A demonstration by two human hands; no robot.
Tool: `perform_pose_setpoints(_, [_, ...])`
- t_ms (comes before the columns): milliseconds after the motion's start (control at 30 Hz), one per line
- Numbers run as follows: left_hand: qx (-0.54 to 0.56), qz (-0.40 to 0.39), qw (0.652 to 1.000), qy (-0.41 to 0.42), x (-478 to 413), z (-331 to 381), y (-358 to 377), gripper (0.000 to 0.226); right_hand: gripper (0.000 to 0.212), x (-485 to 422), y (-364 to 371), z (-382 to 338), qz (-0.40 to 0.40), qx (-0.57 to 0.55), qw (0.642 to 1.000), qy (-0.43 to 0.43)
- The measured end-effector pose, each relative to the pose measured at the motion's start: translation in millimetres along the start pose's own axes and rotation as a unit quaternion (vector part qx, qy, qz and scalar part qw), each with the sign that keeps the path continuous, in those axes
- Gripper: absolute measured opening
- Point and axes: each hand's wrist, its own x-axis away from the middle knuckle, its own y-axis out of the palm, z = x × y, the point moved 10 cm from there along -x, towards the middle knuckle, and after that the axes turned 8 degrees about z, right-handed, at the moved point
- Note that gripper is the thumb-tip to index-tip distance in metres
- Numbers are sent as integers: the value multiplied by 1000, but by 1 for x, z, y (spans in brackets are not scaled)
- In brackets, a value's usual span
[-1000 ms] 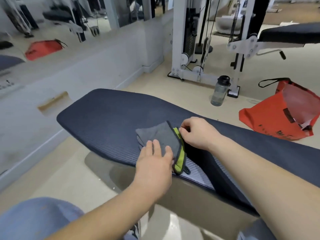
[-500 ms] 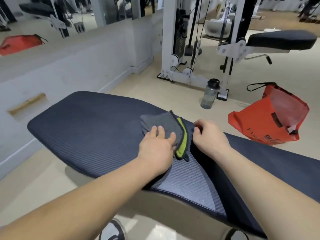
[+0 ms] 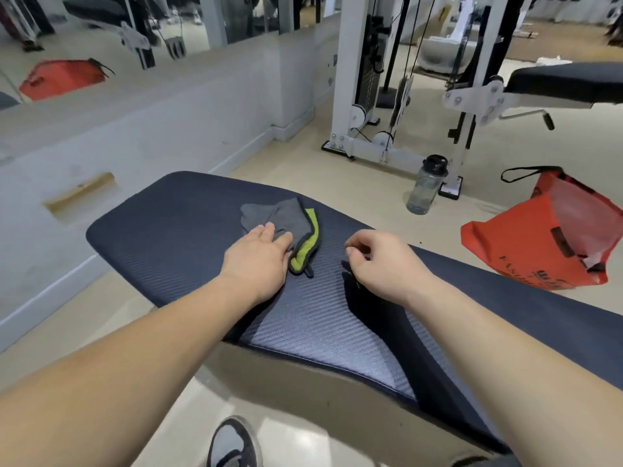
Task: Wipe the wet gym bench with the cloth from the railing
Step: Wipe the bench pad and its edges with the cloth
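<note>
On the far left, a mirror (image 3: 101, 45) on the wall shows a red bag. Below it runs a pale low wall (image 3: 151, 136) with a small slot cut into it.

The counter (image 3: 175, 237) is a long gym bench with a dark blue pad. The pad has thin ribbed lines all over it. It runs from the left side to the near right. The part closest to the camera looks lighter and a bit shiny.

The left hand (image 3: 258, 261) lies flat on the counter, palm down. Its fingers are stretched out and its fingertips (image 3: 269, 227) press on the near edge of the cloth (image 3: 286, 220). This grip is not closed around anything; it just pushes down.

The cloth sits on the middle of the counter, close to the far edge. It is grey and soft, and it is bunched up in folds. One side is turned over and shows bright green, with a dark trim along the edge. A small dark loop hangs off its near corner.

Just to the right of the cloth is the right hand (image 3: 384, 264). It is apart from the cloth. Its fingers are curled in loosely and it holds nothing. It casts a dark shadow on the pad.

Near the bottom, a grey and black shoe (image 3: 232, 443) stands on the shiny floor.

Farther right, on the floor past the counter, stands a clear water bottle (image 3: 426, 185) with a black cap, beside a white weight machine (image 3: 350, 79). On the far right a red bag (image 3: 536, 244) with black straps sits open on the floor.
</note>
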Motion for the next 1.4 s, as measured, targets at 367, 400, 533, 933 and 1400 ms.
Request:
perform_pose_setpoints(367, [-92, -45, 994, -46, 127, 5, -23, 46, 24, 16, 47, -89, -79, 19, 991, -105])
perform_pose_setpoints(400, [-88, -52, 995, -23, 129, 5, -27, 45, 24, 17, 49, -94, -79, 16, 991, -109])
perform_pose_setpoints(533, [-92, -63, 994, 19, 115, -35, -37, 41, 23, 12, 61, -108, -78, 1, 990, -116])
perform_pose_setpoints(933, [-42, -11, 991, -129, 65, -214, -16, 45, 36, -33, 118, -179, -26, -2, 986, -164])
perform_pose_setpoints(1400, [18, 1, 975, -223, -32, -305, 3, 49, 42, -171, 143, -166, -17, 104, 987, -123])
